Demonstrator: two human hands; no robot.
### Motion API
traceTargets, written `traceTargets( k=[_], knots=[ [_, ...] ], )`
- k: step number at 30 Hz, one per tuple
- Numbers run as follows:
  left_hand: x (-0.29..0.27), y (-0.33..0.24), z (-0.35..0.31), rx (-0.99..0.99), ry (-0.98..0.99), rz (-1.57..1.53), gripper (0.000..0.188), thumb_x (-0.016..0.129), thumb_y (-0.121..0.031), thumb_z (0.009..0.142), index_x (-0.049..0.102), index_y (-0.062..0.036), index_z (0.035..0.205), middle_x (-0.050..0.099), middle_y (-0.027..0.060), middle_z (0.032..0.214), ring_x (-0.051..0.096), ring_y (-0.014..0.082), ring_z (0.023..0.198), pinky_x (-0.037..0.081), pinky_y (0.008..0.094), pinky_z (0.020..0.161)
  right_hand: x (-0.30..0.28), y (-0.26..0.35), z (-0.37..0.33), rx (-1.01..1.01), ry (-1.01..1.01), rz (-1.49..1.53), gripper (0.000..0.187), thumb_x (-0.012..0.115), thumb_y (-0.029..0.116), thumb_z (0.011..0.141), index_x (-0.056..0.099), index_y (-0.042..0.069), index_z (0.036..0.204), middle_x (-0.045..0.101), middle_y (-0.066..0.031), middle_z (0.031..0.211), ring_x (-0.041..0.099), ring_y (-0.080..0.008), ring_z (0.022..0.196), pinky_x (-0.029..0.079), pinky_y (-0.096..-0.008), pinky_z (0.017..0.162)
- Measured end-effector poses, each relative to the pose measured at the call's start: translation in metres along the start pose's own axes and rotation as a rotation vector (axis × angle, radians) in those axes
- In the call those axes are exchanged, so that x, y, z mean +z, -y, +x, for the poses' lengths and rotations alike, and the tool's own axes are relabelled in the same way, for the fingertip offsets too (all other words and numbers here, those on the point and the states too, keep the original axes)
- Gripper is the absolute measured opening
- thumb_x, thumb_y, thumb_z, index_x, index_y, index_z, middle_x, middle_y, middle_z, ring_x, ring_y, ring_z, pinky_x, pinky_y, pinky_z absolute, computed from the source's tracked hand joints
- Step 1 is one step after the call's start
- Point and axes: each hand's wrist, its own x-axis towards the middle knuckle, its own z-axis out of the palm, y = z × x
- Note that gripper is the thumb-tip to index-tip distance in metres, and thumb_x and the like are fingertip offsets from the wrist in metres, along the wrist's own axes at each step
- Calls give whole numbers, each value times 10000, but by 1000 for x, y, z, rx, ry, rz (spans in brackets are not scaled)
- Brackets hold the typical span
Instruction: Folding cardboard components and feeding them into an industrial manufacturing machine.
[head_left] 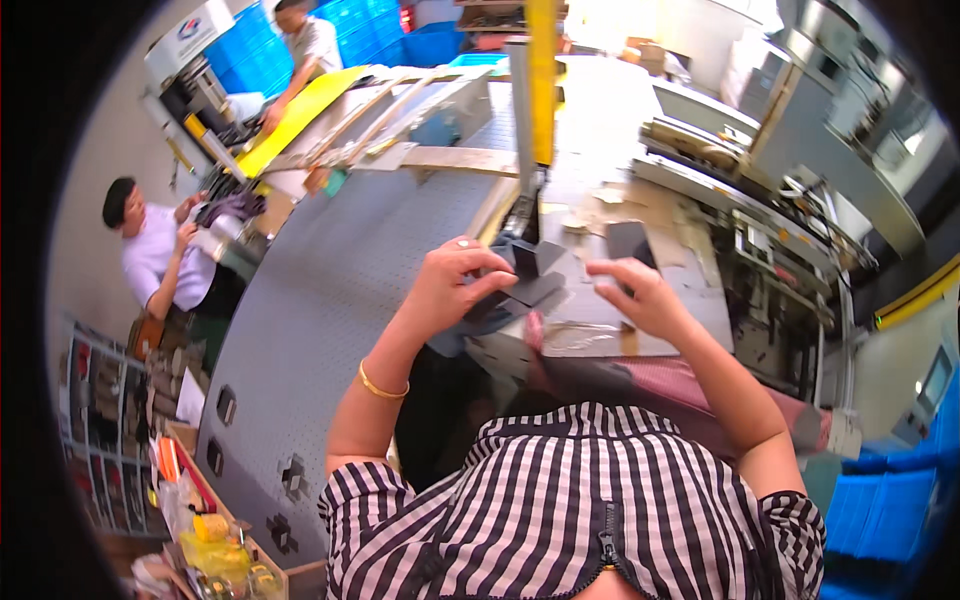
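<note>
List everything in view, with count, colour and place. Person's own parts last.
Folded piece: one, dark grey, at the left fingertips
Flat piece: one, dark grey, beyond the right hand
Small folded pieces: four, dark, on the perforated surface
Perforated surface: one, grey, left of centre
Post: one, yellow, top centre
Sheet: one, yellow, upper left
Co-workers: two, light tops, upper left and left
Crates: several, blue, upper left and lower right
Bracelet: one, gold-coloured, left forearm
Left hand: one, at the folded piece, grip unclear
Right hand: one, fingers apart, right of the folded piece
</note>
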Motion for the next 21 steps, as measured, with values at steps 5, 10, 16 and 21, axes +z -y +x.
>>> traceTargets(
  k=[5,10,16,21],
  knots=[
    [87,-71,59,363,283,42,106,760,-152,799,738,-69,861,701,63,801,643,217,795,489,339,787,-66,8,-55,-29,-49,-30,436,649,234,922,558,98,1327,606,-132,1265,522,-307,1204,415,-401,1022],
    [145,-109,106,516,476,-94,122,761,-171,798,739,-76,870,685,65,812,631,230,793,487,351,766,-96,-18,-107,66,-124,189,334,668,219,909,643,63,1203,669,-119,1150,605,-285,1102,449,-383,981],
    [198,-108,164,486,672,-86,261,832,-160,728,733,-105,962,634,88,1130,574,252,1064,459,371,911,-139,-43,-127,188,-341,153,421,706,218,865,615,49,1239,656,-108,1148,587,-276,1079,446,-374,974],
    [253,-88,221,517,548,-98,340,850,-153,700,711,-103,1007,622,65,1063,556,249,1045,443,360,924,-197,-89,-101,88,-435,-192,518,712,213,841,552,55,1308,646,-103,1098,561,-282,1054,441,-391,952]
  ],
)
